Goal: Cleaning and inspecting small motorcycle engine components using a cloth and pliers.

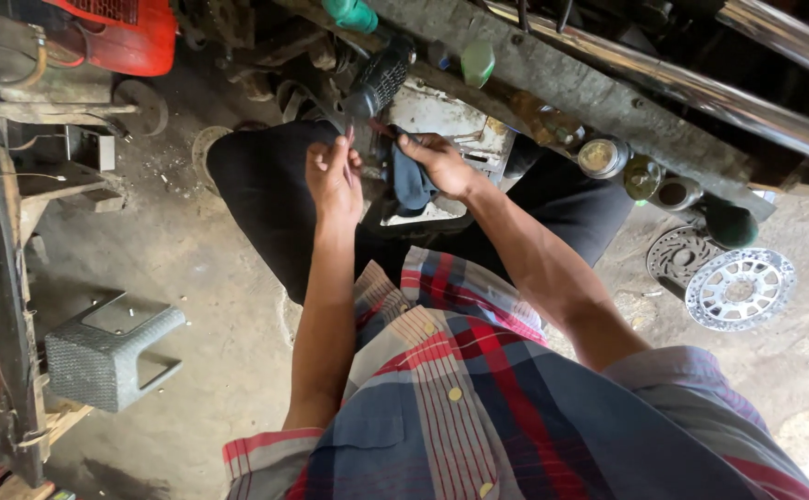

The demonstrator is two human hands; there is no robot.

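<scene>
I look down over my plaid shirt and black trousers (256,185). My left hand (333,178) is raised with its fingers pinched on a thin metal part just below a black ribbed handlebar grip (381,79). My right hand (439,162) is close beside it, closed on a dark blue cloth (411,185) that hangs down from the palm. A small reddish tip shows between the two hands; what it is cannot be made out. Under the hands lies a stained white metal tray (441,120).
A grey plastic stool (108,356) lies on its side at the left. Two brake discs (738,289) rest on the dusty floor at the right. Tins and jars (602,157) and a green bottle (477,63) stand along a rough beam (571,88). A chrome pipe (701,88) runs above it.
</scene>
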